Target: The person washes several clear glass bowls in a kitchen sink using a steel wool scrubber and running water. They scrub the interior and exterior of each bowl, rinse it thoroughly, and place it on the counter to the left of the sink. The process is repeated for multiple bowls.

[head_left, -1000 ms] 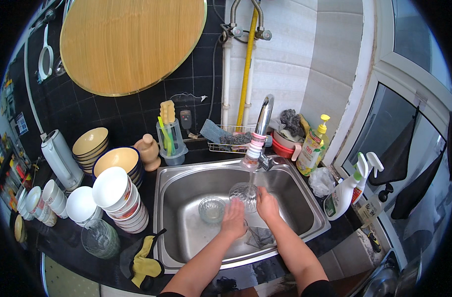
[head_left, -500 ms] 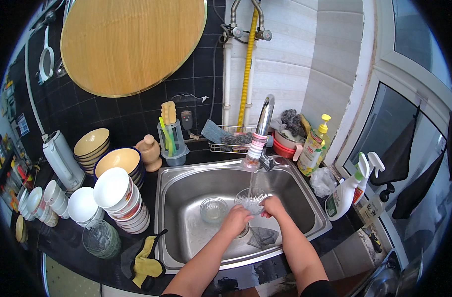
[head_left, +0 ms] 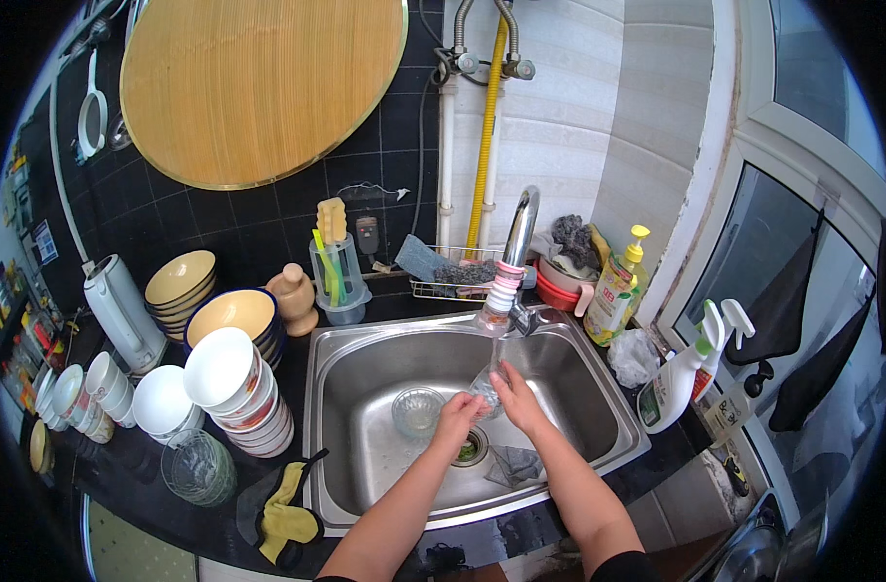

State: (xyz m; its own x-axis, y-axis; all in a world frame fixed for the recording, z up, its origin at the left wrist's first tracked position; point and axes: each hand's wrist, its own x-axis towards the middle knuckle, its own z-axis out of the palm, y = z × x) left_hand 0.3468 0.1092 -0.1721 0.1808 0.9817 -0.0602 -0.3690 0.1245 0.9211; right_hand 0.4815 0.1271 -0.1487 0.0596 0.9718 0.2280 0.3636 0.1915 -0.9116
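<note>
Crowding the bench (head_left: 123, 477) well left of the fingers are stacked white bowls (head_left: 220, 369). Just left of them, a glass bowl (head_left: 416, 415) rests in the sink (head_left: 360, 388). The left fingers (head_left: 465, 405), partly curled, grip a tilted clear bowl (head_left: 484, 386); the right fingers (head_left: 507, 380), fairly straight, touch its right side. The faucet (head_left: 519, 233) hangs close above, grey cloth (head_left: 514, 466) lies below, and a spray bottle (head_left: 664, 390) stands well right.
</note>
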